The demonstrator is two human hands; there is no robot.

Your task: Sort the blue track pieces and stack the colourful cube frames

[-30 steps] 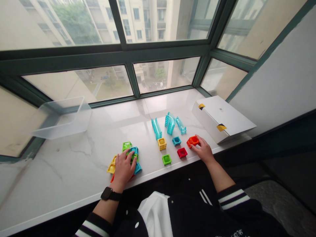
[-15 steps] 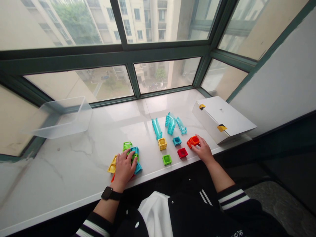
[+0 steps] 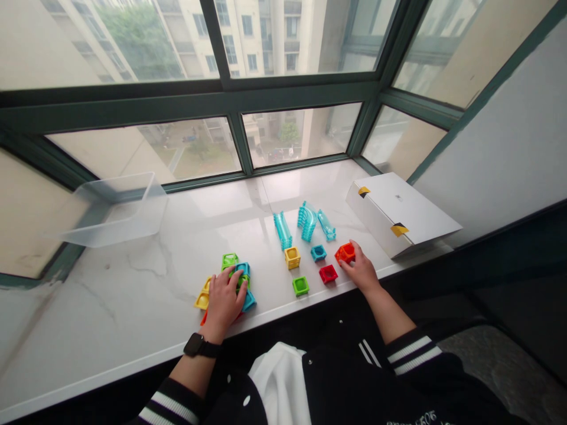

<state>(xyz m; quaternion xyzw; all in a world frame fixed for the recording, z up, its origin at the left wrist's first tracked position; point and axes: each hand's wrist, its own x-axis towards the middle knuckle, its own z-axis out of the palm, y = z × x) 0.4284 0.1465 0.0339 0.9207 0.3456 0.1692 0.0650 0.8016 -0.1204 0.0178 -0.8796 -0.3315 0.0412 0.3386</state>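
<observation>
My left hand [image 3: 225, 300] lies over a cluster of plastic toy blocks, its fingers spread across their tops. Around it show a green block [image 3: 229, 260], blue blocks [image 3: 250, 301] and yellow blocks [image 3: 202, 301]; the palm hides some of the cluster. At the right, my right hand [image 3: 362, 270] has its thumb and fingers closed on an orange-red block [image 3: 345, 252]. Left of that hand stand a red block [image 3: 328, 274], a blue block [image 3: 318, 253], a green block [image 3: 300, 286] and a yellow block [image 3: 292, 258], set apart from each other.
Three clear turquoise track pieces [image 3: 306, 221] lie behind the blocks, one of them curved. A transparent plastic bin [image 3: 119, 227] is at the far left. On the right is a white box [image 3: 405, 212] with yellow-black tabs. Windows border the white marble counter [image 3: 146, 295].
My right hand has shifted very slightly left with the orange-red block in its fingers. The left hand stays over the cluster, and the other pieces stand as before.
</observation>
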